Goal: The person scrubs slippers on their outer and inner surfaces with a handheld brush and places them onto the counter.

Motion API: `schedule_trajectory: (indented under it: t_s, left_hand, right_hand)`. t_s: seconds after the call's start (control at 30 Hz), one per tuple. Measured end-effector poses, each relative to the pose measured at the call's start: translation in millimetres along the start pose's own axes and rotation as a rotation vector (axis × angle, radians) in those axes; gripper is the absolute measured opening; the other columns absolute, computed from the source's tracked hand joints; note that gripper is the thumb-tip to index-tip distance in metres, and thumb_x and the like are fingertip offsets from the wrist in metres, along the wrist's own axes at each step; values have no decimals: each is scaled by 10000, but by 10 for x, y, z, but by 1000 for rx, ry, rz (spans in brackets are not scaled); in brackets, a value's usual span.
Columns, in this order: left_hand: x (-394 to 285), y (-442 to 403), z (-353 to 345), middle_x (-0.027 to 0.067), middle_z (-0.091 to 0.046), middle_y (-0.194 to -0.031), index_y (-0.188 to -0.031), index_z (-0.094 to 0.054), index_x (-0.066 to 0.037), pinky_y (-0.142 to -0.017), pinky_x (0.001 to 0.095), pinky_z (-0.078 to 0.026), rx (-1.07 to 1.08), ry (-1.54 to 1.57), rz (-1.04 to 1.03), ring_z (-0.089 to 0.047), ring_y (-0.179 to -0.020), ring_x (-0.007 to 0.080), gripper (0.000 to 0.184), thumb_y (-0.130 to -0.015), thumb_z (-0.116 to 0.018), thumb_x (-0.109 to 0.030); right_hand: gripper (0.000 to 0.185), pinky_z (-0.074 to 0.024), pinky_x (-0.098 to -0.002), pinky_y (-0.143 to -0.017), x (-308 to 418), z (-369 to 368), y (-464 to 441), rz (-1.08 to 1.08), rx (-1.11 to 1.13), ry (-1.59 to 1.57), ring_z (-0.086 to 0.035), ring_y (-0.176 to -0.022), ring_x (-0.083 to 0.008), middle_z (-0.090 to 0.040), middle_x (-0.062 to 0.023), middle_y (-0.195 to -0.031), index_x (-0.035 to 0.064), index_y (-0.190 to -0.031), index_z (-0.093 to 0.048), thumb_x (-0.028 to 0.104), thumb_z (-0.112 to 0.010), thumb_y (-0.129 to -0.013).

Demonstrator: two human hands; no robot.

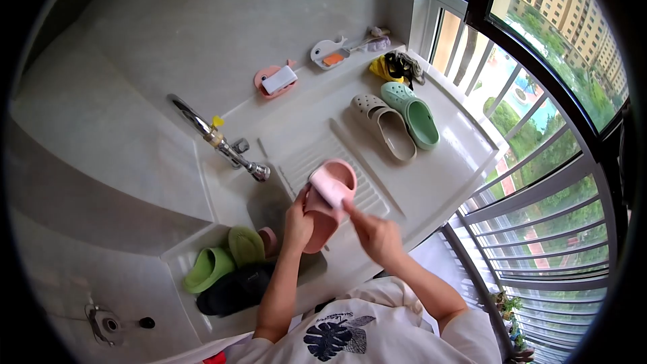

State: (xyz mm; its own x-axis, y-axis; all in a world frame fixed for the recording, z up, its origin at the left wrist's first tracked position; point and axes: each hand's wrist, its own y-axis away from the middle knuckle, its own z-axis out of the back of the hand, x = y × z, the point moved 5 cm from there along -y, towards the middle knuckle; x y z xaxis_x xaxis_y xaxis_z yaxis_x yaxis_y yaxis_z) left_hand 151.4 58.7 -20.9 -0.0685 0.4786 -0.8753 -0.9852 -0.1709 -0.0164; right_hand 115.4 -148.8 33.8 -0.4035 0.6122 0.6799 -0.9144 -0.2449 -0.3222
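Pink slipper (325,221), one: grasped by my left fingers (302,197). Right fingers (359,217) at strap (331,187), near table edge (448,195); blurred, hold I cannot tell.

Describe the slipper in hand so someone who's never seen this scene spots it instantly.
Start at the white counter with its ribbed washboard. In front of that, the left hand holds a pink slipper, the right hand at its wide strap. Being pink and in hand sets it apart from the beige clog and mint clog resting on the counter.
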Motion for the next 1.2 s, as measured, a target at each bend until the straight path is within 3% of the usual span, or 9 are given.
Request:
schedule_trajectory:
  t_s: [0.07,0.13,0.27,0.37,0.5,0.7,0.93,1.07,1.2]
  left_hand:
    - [124,-66,-199,199,-667,-1130,-1418,-494,-57,-932,366,-486,155,121,161,-648,-1045,331,568,-860,-586,0]
    - [369,-93,-343,194,-674,-1058,-1321,-555,-6,-894,354,-507,-125,-111,-304,-660,-1001,293,478,-852,-643,-36]
    - [74,39,-122,194,-641,-1159,-1191,-590,21,-885,365,-518,-351,-260,-290,-639,-1068,248,356,-885,-694,-129]
    - [438,29,-333,180,-477,-1412,-1236,-562,5,-1052,413,-420,207,456,376,-485,-1282,244,418,-1022,-542,-354]
    - [332,-48,-696,165,-438,-1451,-1469,-359,-29,-1162,417,-320,194,1262,503,-439,-1328,252,627,-1044,-395,-489]
    - [-128,-18,-644,128,-332,-1557,-1533,-251,-41,-1198,421,-267,437,1591,328,-325,-1436,280,745,-1020,-374,-567]
    - [-81,-78,-418,98,-493,-1452,-1459,-395,-36,-1165,416,-326,245,1526,275,-449,-1353,254,640,-1058,-266,-518]
    - [-381,29,-340,111,-309,-1578,-1545,-210,-49,-1190,403,-271,278,1484,184,-330,-1438,253,704,-1042,-334,-526]
    - [-351,51,-268,89,-377,-1550,-1524,-294,-59,-1186,422,-296,234,1511,227,-365,-1420,250,692,-1026,-388,-530]
  right_hand:
    - [454,-490,-443,-596,-194,-25,-127,-178,2,10,-637,-658,-377,-658,-165,-739,227,-1366,-584,112,-620,-928]
    - [440,-494,-457,-617,-395,-157,-112,-239,77,12,-647,-695,-396,-679,-183,-795,222,-1362,-585,112,-610,-937]
    - [405,-502,-465,-643,-666,-269,30,-191,6,-119,-658,-726,-399,-687,-195,-828,219,-1348,-596,134,-597,-952]
    - [370,-506,-487,-613,-719,-288,74,-240,34,-89,-657,-684,-400,-683,-206,-789,246,-1334,-607,202,-568,-969]
    - [424,-511,-476,-609,-391,-348,66,-259,164,2,-654,-668,-402,-673,-199,-763,289,-1368,-578,190,-592,-956]
    - [494,-484,-454,-544,-316,-187,-54,-137,13,106,-620,-583,-352,-642,-143,-697,242,-1395,-552,105,-600,-923]
    - [543,-480,-436,-481,174,-208,176,35,119,159,-596,-505,-309,-582,-86,-617,272,-1439,-507,164,-638,-923]
    - [555,-469,-429,-458,44,-86,-32,-13,-31,190,-581,-486,-300,-573,-73,-616,280,-1446,-499,169,-642,-921]
    - [594,-461,-412,-443,271,-136,165,86,31,139,-556,-459,-282,-548,-62,-607,277,-1449,-508,130,-659,-894]
